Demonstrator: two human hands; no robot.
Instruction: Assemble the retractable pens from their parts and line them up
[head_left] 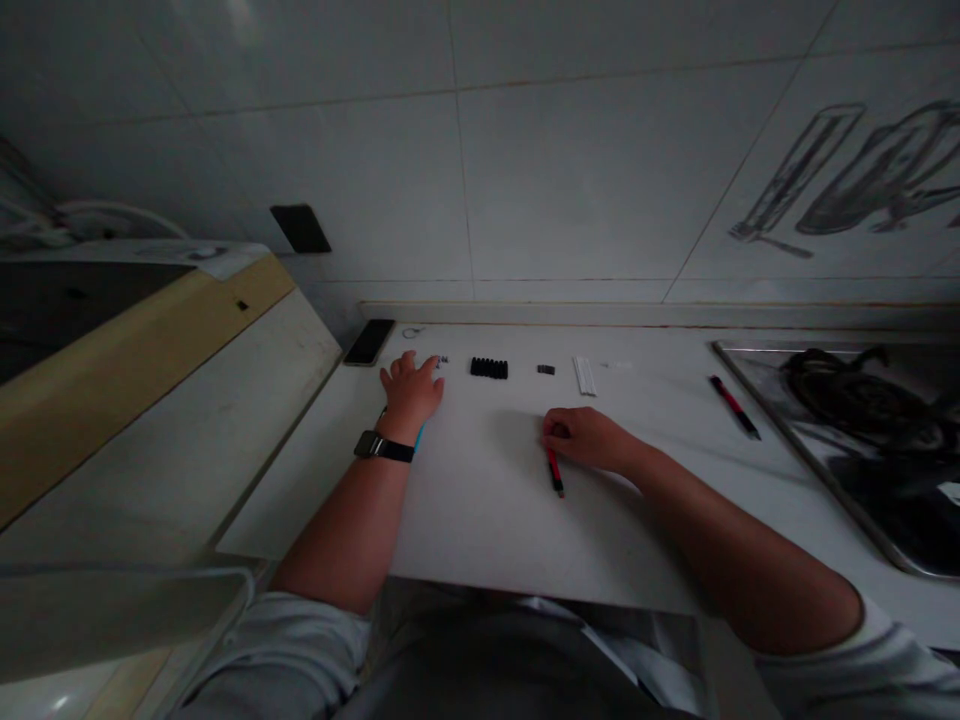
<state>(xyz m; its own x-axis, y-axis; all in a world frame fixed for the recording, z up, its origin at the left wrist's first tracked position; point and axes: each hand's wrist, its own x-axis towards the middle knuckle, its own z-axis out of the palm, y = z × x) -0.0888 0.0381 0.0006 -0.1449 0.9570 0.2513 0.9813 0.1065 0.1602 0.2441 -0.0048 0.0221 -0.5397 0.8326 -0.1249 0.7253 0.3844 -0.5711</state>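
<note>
My right hand [585, 437] is closed around the upper end of a red and black pen [554, 472], whose dark tip points toward me just above or on the white counter. My left hand [412, 388] has its fingers spread beside a small cluster of dark metal bits [443, 360]. Under the left wrist, a blue object [419, 437] shows only in part. In a row beyond the hands lie several black ribbed sleeves [489, 369], a few short dark pieces [546, 370] and several thin white sticks [585, 376]. Tiny clear pieces [618, 365] are faint.
A second red and black pen [735, 407] lies at the right, beside the gas stove [847, 430]. A phone [369, 342] and a small ring-shaped item [412, 332] rest at the back left. A pale cabinet-like box [247, 400] borders the counter [480, 520] on the left.
</note>
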